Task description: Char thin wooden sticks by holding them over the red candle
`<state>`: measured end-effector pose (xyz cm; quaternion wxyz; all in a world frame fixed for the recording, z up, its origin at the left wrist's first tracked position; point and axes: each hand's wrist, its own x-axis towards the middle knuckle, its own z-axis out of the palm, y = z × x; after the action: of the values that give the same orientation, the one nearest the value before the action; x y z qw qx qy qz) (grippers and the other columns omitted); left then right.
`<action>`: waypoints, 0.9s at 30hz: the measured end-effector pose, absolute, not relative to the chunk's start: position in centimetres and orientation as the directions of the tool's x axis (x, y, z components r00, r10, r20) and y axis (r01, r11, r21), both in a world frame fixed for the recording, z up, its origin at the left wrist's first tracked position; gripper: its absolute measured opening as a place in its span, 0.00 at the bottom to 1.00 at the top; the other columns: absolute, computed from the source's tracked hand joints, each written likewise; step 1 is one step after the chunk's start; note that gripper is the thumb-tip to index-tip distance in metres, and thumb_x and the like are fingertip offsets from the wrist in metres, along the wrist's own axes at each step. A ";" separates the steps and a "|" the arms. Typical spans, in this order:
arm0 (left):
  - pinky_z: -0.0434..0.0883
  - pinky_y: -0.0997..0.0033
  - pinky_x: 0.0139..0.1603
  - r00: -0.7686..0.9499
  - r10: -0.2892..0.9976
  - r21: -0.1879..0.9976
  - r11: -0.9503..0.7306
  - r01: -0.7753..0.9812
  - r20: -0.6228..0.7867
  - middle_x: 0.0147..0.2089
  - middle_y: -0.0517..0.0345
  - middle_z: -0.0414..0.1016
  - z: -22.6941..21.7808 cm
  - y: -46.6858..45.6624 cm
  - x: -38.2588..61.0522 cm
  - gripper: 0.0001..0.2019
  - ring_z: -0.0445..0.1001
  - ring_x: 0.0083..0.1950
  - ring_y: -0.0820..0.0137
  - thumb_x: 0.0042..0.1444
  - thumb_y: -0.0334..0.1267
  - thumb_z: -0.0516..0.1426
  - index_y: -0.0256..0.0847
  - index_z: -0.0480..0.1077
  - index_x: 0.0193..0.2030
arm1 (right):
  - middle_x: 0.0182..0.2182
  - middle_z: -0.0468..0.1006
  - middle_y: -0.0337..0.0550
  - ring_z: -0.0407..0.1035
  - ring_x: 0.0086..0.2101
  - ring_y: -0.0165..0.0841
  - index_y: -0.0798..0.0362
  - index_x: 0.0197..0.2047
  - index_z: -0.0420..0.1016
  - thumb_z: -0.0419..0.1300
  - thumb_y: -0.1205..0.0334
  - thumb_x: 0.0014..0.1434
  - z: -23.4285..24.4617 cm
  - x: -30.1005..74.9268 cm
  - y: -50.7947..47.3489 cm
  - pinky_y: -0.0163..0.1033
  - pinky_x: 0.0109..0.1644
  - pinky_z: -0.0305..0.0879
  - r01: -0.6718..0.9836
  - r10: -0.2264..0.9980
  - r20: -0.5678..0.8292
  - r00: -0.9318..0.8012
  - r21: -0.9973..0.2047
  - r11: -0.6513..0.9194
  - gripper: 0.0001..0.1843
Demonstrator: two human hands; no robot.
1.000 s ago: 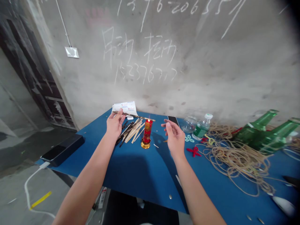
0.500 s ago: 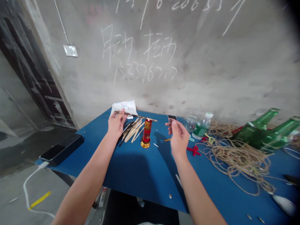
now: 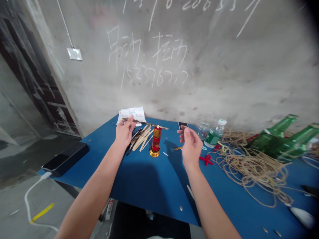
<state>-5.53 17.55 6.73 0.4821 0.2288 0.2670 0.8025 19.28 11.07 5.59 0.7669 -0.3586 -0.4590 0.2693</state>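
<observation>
My left hand [image 3: 124,131] pinches the left end of a thin, darkened wooden stick [image 3: 147,123]. The stick runs almost level to the right, its far part over the top of a red candle [image 3: 156,138] with gold markings. A gold-coloured base [image 3: 154,153] supports the upright candle on the blue table [image 3: 142,179]. A small bright spot shows at the candle's top, beside the stick. To the right of the stick's end, my right hand [image 3: 191,143] hovers with loosely bent fingers apart, nothing visible in them. Pale and blackened sticks [image 3: 141,136] lie in a pile left of the candle.
Printed papers [image 3: 136,113] lie at the back. A black box-shaped device [image 3: 66,158] with a white cable sits on the left. Rightward are a glass jar [image 3: 202,130], a plastic bottle [image 3: 215,134], tangled tan cord [image 3: 254,172] and green glass bottles [image 3: 275,136]. A grey wall stands behind.
The stick has shifted very slightly to the right over the candle. My right hand has moved a touch, its fingers a little more spread. Everything else stays put.
</observation>
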 end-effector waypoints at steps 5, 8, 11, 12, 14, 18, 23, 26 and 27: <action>0.78 0.80 0.39 -0.429 0.898 0.658 -0.383 -0.648 0.100 0.38 0.55 0.82 6.8 17.4 -5.5 0.09 0.81 0.35 0.76 0.52 0.29 0.71 0.36 0.77 0.38 | 0.36 0.83 0.48 0.68 0.29 0.31 0.54 0.43 0.82 0.64 0.46 0.63 5.7 19.2 11.0 0.38 0.31 0.62 -0.095 0.744 0.508 0.435 -0.795 0.599 0.18; 0.78 0.80 0.40 -0.433 0.896 0.658 -0.387 -0.646 0.101 0.38 0.55 0.82 6.8 17.4 -5.5 0.11 0.81 0.36 0.76 0.51 0.29 0.72 0.36 0.77 0.39 | 0.37 0.83 0.48 0.69 0.29 0.31 0.54 0.43 0.82 0.63 0.45 0.63 5.7 19.2 10.9 0.38 0.31 0.62 -0.076 0.742 0.508 0.438 -0.801 0.593 0.20; 0.78 0.80 0.40 -0.440 0.892 0.655 -0.392 -0.646 0.100 0.38 0.56 0.82 6.8 17.5 -5.6 0.11 0.81 0.35 0.76 0.50 0.29 0.72 0.36 0.76 0.38 | 0.37 0.84 0.49 0.69 0.29 0.32 0.54 0.42 0.82 0.63 0.44 0.63 5.8 19.2 10.9 0.38 0.31 0.63 -0.072 0.740 0.507 0.441 -0.802 0.593 0.20; 0.78 0.80 0.40 -0.442 0.892 0.654 -0.392 -0.647 0.098 0.37 0.56 0.82 6.8 17.5 -5.6 0.11 0.81 0.35 0.76 0.50 0.29 0.72 0.36 0.76 0.38 | 0.36 0.84 0.48 0.69 0.29 0.31 0.54 0.43 0.82 0.63 0.44 0.63 5.8 19.2 10.9 0.38 0.31 0.63 -0.078 0.741 0.507 0.441 -0.800 0.594 0.20; 0.78 0.80 0.39 -0.441 0.892 0.654 -0.392 -0.647 0.098 0.36 0.57 0.82 6.7 17.6 -5.8 0.11 0.81 0.34 0.76 0.50 0.28 0.72 0.36 0.76 0.37 | 0.36 0.84 0.48 0.69 0.29 0.31 0.54 0.42 0.82 0.64 0.45 0.63 5.8 19.2 10.9 0.38 0.30 0.62 -0.091 0.743 0.504 0.440 -0.798 0.596 0.19; 0.78 0.81 0.39 -0.440 0.890 0.651 -0.404 -0.643 0.117 0.35 0.57 0.81 6.6 17.7 -6.3 0.11 0.81 0.34 0.77 0.50 0.28 0.72 0.36 0.76 0.37 | 0.37 0.84 0.48 0.69 0.29 0.31 0.54 0.42 0.82 0.64 0.45 0.62 5.7 19.2 10.9 0.38 0.30 0.62 -0.104 0.742 0.505 0.440 -0.793 0.601 0.20; 0.78 0.81 0.40 -0.413 0.895 0.646 -0.416 -0.640 0.168 0.34 0.57 0.81 6.8 17.7 -6.8 0.10 0.82 0.36 0.75 0.52 0.28 0.71 0.36 0.77 0.38 | 0.37 0.84 0.49 0.70 0.29 0.32 0.54 0.42 0.82 0.63 0.44 0.63 5.7 19.3 11.0 0.39 0.31 0.62 -0.074 0.737 0.512 0.442 -0.798 0.599 0.20; 0.79 0.79 0.42 -0.377 0.901 0.646 -0.420 -0.638 0.214 0.37 0.55 0.82 6.7 17.7 -7.0 0.11 0.83 0.37 0.73 0.52 0.28 0.70 0.37 0.78 0.41 | 0.37 0.84 0.49 0.69 0.29 0.32 0.54 0.43 0.82 0.62 0.45 0.64 5.6 19.4 11.0 0.38 0.31 0.62 -0.072 0.735 0.516 0.441 -0.795 0.602 0.20; 0.79 0.79 0.43 -0.369 0.902 0.644 -0.421 -0.639 0.223 0.37 0.54 0.82 6.7 17.8 -7.1 0.11 0.83 0.37 0.72 0.52 0.28 0.70 0.37 0.78 0.42 | 0.37 0.84 0.49 0.69 0.30 0.32 0.54 0.43 0.82 0.62 0.45 0.64 5.6 19.4 11.1 0.38 0.31 0.62 -0.080 0.735 0.516 0.439 -0.793 0.604 0.20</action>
<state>-7.09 17.79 6.70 0.4854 0.2830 0.2326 0.7939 19.45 11.05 5.58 0.7693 -0.3576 -0.4584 0.2649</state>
